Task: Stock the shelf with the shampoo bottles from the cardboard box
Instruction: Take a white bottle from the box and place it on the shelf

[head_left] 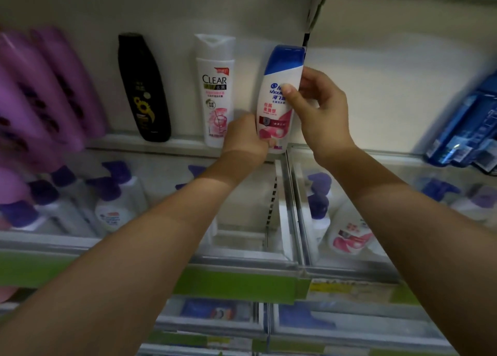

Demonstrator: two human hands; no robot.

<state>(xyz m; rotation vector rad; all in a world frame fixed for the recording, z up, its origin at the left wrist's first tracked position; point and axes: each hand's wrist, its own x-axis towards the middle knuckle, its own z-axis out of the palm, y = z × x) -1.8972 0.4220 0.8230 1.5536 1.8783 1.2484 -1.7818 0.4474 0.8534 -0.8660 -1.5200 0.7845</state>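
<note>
Blue-capped bottle [277,97] | both hands grip it (left hand [246,137] low, right hand [317,108] high) | shelf lip [172,143], gap beside

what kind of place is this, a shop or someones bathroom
Most likely a shop's hair-care aisle: tiered shelves with green price strips, rows of matching purple bottles, and both hands setting a blue-capped shampoo bottle beside other brands.

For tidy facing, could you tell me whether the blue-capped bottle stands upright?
Roughly upright: blue-capped bottle has cap up, base at the shelf.
</note>
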